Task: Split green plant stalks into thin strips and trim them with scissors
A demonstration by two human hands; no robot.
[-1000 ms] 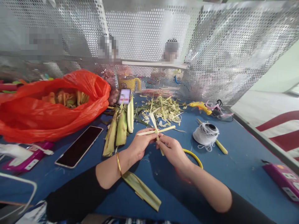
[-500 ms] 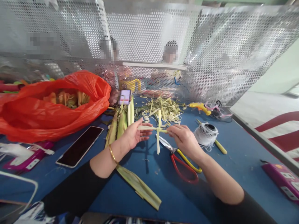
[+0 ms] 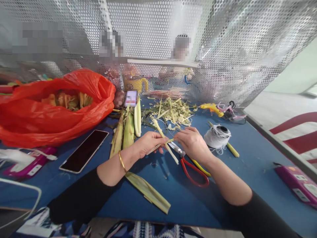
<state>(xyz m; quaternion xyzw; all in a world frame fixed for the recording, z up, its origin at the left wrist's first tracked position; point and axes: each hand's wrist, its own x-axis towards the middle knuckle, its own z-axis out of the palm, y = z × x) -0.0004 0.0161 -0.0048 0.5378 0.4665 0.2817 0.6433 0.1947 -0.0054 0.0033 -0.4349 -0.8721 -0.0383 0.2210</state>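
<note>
Between my hands is a cross of pale green leaf strips point(image 3: 171, 154), tilted over the blue table. My left hand point(image 3: 151, 144) pinches it near the crossing, thumb and fingers closed on a strip. At the other side my right hand point(image 3: 192, 140) grips the right end of the crosswise strip with closed fingertips. Below that hand lie scissors point(image 3: 195, 173) with one red and one yellow handle, their blades partly behind the strips. Long husk leaves point(image 3: 128, 130) lie beyond my left forearm, and another flat husk leaf point(image 3: 148, 191) lies nearer me.
A red plastic bag point(image 3: 99, 96) and a phone point(image 3: 84, 150) are at left. Leaf scraps point(image 3: 170, 110) lie by the perforated metal screen point(image 3: 153, 33). At right are a white thread spool point(image 3: 218, 137), a yellow glue gun point(image 3: 212, 108) and a purple power strip point(image 3: 297, 183). People sit behind the screen.
My left hand has gone from open fingers to a pinch at the crossing. The leaf-strip cross has turned from upright to slanting. My right hand keeps its grip.
</note>
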